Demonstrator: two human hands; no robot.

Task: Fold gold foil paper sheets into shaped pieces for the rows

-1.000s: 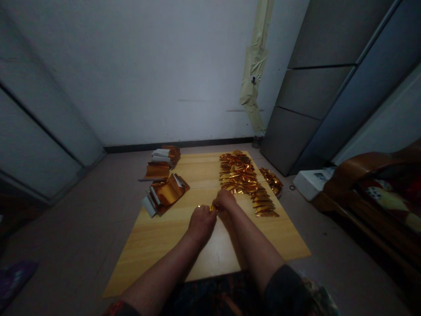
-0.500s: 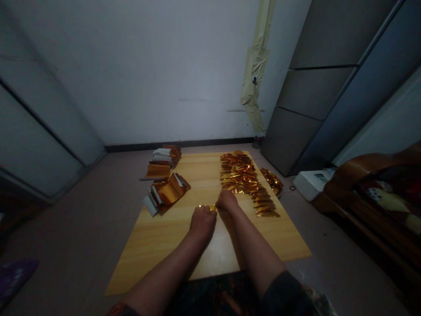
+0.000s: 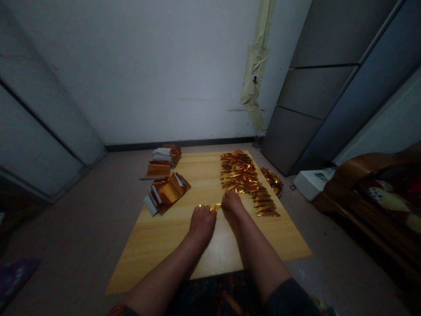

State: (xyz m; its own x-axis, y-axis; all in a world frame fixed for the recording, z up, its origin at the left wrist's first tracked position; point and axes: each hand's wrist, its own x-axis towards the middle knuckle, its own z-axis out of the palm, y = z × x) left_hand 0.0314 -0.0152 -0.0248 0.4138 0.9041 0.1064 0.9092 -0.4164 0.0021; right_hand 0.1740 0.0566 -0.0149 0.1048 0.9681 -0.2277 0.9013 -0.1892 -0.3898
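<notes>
A small piece of folded gold foil paper (image 3: 215,206) lies low over the middle of the wooden board (image 3: 158,245), stretched between my two hands. My left hand (image 3: 203,221) is closed over its left part, knuckles up, and covers much of it. With fingers pinched together, my right hand (image 3: 231,202) grips the right tip. Rows of folded gold foil pieces (image 3: 238,173) lie just beyond my right hand, and a shorter row (image 3: 265,202) sits to their right. On the left rest stacks of unfolded foil sheets (image 3: 169,191), gold on one side and pale on the other.
Past the board's right edge stands a container heaped with gold foil pieces (image 3: 272,181). A white box (image 3: 309,184) sits on the floor beside a wooden seat (image 3: 358,193). A grey refrigerator (image 3: 315,92) and a white wall (image 3: 164,79) stand behind.
My right hand has moved slightly to the right, away from my left hand, and more of the gold foil shows between them. My left hand has stayed in place.
</notes>
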